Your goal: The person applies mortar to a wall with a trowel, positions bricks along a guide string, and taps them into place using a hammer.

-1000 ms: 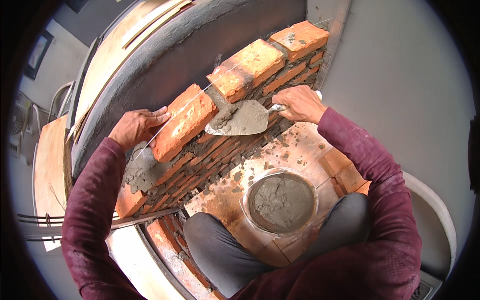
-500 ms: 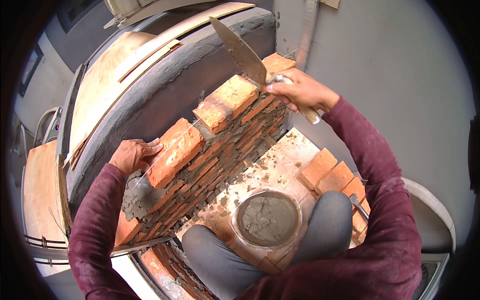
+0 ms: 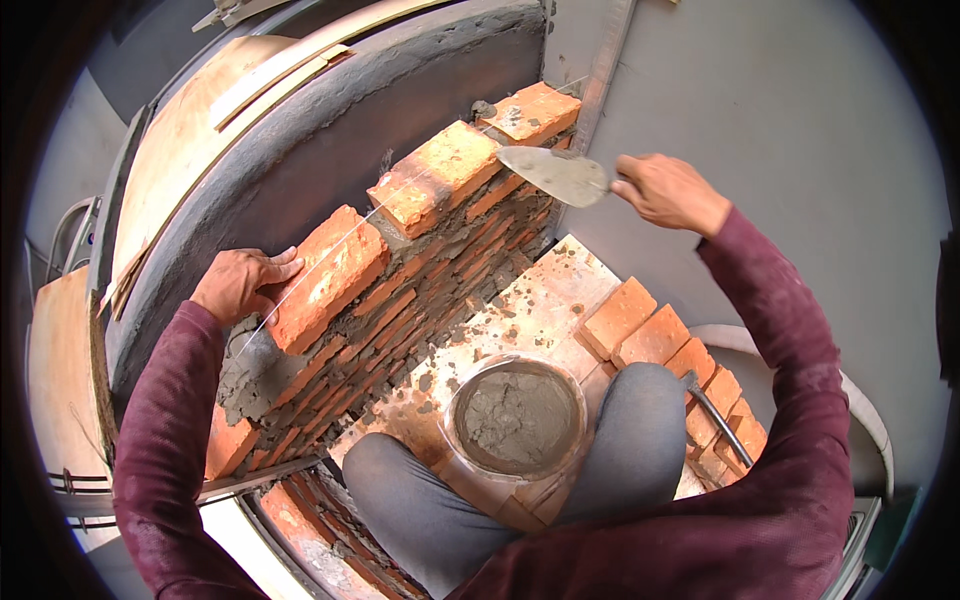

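My left hand [image 3: 245,285] grips the near left end of an orange brick [image 3: 330,275], one of several lying along the top of a brick wall [image 3: 430,270]. A taut white string crosses over these bricks. In my right hand [image 3: 672,192] is a trowel [image 3: 556,176], held by its handle, which my fingers mostly hide. Its blade points left, with the tip at the right end of the middle brick [image 3: 437,170]. Grey mortar fills the gap toward the far brick [image 3: 532,112]. A lump of mortar [image 3: 250,370] sits on the wall just below my left hand.
Between my knees stands a round bucket [image 3: 455,440] of wet mortar. Loose bricks [image 3: 650,335] and a hammer-like tool [image 3: 720,420] lie beside my right knee. A dark curved wall [image 3: 270,210] rises behind the brickwork, and a grey wall [image 3: 780,130] stands on the right.
The trowel has swung from pointing up to pointing left, its blade lower and flatter. My right hand has shifted right. My left hand stays on the same brick; the whole view has moved slightly.
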`<state>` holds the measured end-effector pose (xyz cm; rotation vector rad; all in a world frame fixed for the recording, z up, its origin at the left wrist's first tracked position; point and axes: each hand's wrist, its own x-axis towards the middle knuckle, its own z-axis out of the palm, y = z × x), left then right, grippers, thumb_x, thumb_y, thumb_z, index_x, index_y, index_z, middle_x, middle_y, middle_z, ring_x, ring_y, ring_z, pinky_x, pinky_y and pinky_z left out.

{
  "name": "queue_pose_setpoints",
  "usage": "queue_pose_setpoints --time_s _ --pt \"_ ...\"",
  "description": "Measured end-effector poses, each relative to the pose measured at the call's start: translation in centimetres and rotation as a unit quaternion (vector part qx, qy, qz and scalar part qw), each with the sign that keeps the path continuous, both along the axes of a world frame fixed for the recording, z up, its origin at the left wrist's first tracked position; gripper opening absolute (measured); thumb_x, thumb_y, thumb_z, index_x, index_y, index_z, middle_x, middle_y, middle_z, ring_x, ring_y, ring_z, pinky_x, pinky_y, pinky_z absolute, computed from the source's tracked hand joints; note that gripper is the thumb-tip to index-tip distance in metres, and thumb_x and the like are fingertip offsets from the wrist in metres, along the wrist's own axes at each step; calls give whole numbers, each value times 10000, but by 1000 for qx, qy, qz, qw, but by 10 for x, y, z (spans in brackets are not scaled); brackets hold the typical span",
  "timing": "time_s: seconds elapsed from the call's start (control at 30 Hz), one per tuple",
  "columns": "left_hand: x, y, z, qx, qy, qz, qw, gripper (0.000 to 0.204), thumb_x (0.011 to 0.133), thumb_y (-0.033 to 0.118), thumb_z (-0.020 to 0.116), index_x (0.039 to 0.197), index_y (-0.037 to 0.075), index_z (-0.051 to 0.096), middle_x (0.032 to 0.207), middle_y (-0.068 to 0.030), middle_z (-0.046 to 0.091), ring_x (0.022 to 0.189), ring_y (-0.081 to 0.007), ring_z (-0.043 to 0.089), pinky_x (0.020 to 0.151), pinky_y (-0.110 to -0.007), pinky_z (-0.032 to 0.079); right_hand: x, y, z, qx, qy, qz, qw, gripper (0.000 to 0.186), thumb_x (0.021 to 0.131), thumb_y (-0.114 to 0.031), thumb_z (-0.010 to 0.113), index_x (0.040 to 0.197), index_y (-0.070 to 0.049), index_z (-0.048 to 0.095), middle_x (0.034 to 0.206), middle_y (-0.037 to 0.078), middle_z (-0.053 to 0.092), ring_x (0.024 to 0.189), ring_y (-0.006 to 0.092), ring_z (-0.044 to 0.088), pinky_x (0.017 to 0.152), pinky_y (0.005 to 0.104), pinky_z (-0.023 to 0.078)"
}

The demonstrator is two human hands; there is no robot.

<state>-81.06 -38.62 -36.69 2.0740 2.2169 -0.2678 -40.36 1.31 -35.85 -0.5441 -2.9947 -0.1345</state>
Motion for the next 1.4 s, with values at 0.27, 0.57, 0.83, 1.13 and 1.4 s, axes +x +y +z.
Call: queue_pose_setpoints --time_s 0.27,0.57,0.83,1.13,1.4 --pt "9 9 -10 -13 8 35 999 811 652 121 826 1409 194 545 1313 -108 618 1048 -331 635 901 -418 526 -98 56 -10 149 -81 -47 984 272 947 -157 497 912 9 709 849 169 723 771 307 727 690 424 593" --pt "34 15 49 -97 41 169 980 453 811 100 738 1257 85 664 1208 -176 674 1030 -338 679 929 -386 543 -12 -34 61 -133 -132 -130 974 408 1005 -351 508 923 32 619 582 88 529 477 197 554 450 353 464" --pt "199 115 -2 146 -67 -36 986 412 947 180 617 1324 17 587 1299 -192 624 1276 -336 552 1076 -397 453 -31 6 97 -257 382 23 888 335 1046 -364 482 960 -56 582 873 22 644 806 140 605 785 312 501" --pt "153 227 -96 290 54 180 938 435 962 210 524 1382 96 516 1355 -114 574 1219 -299 570 998 -449 467 -220 10 61 -131 421 118 890 338 914 -255 616 1164 -28 638 982 234 690 934 341 683 830 438 515" --pt "150 232 -96 310 45 188 931 356 948 135 483 1280 115 609 1245 -96 643 1149 -298 615 941 -461 481 -239 22 0 -117 313 62 940 409 859 -324 698 1121 -10 687 1045 231 705 1033 405 667 896 440 522"
